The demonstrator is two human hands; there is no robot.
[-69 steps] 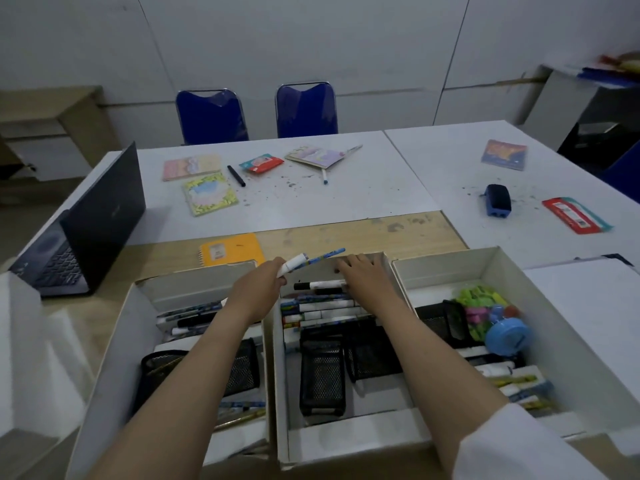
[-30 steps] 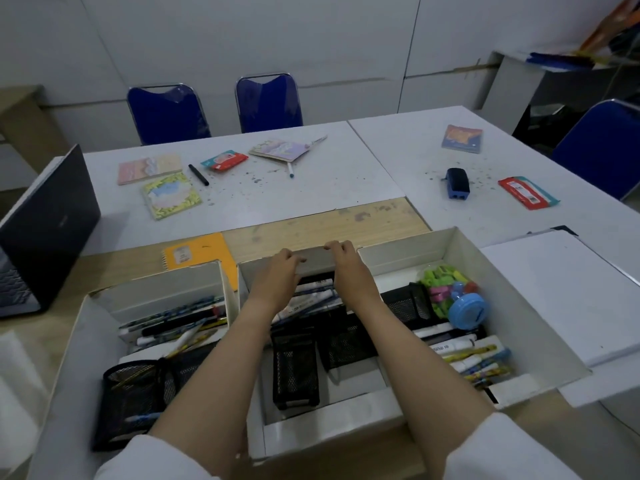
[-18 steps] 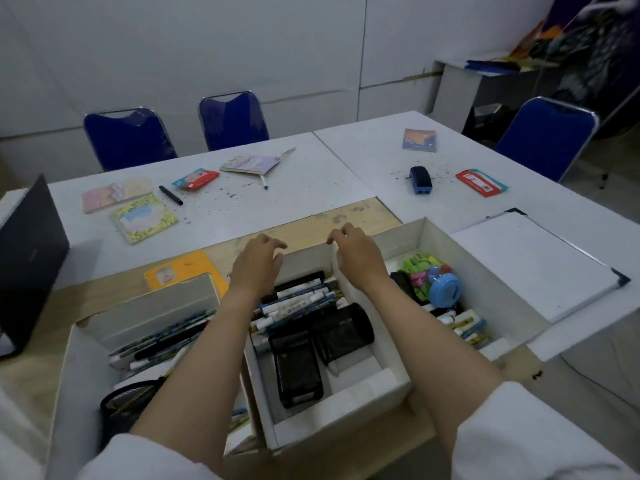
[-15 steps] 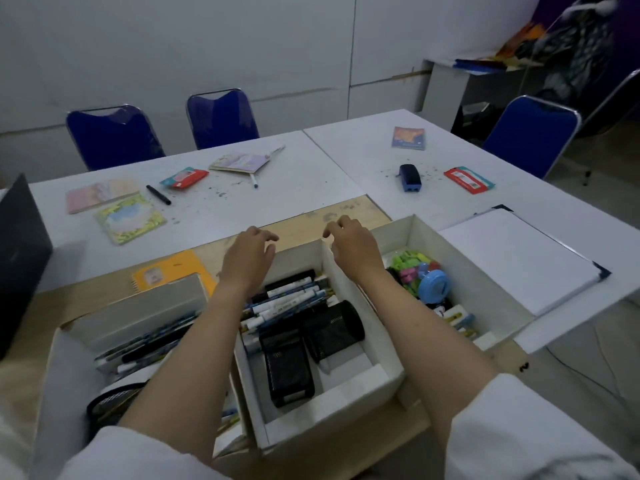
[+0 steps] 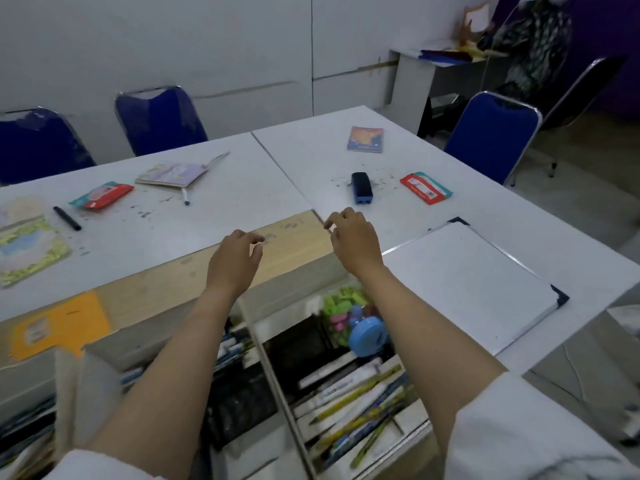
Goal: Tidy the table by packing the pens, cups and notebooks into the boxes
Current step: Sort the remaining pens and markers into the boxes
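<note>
My left hand [image 5: 233, 261] and my right hand [image 5: 355, 242] hover above the far walls of the white boxes, fingers loosely curled, holding nothing. The middle box [image 5: 247, 315] holds pens and black mesh cups [image 5: 242, 407]. The right box [image 5: 412, 434] holds pens [image 5: 356, 400], a mesh cup, green and pink clips and a blue round thing [image 5: 369, 336]. The left box [image 5: 69, 386] is blurred. On the table lie an orange notebook [image 5: 59, 325], a green notebook [image 5: 29, 249], a black pen [image 5: 67, 218], an open notebook [image 5: 171, 174] with a pen [image 5: 185, 196], and a blue-orange notebook [image 5: 366, 139].
A blue-black eraser [image 5: 361, 188], two red-teal packets [image 5: 101, 195] [image 5: 426, 188] and a whiteboard [image 5: 474, 282] lie on the white tables. Blue chairs [image 5: 159, 121] [image 5: 491, 150] stand at the far and right sides. The table edge runs along the right.
Both hands let go of the middle box's far wall and rose forward over the table. The view swung right and closer; the laptop left the frame.
</note>
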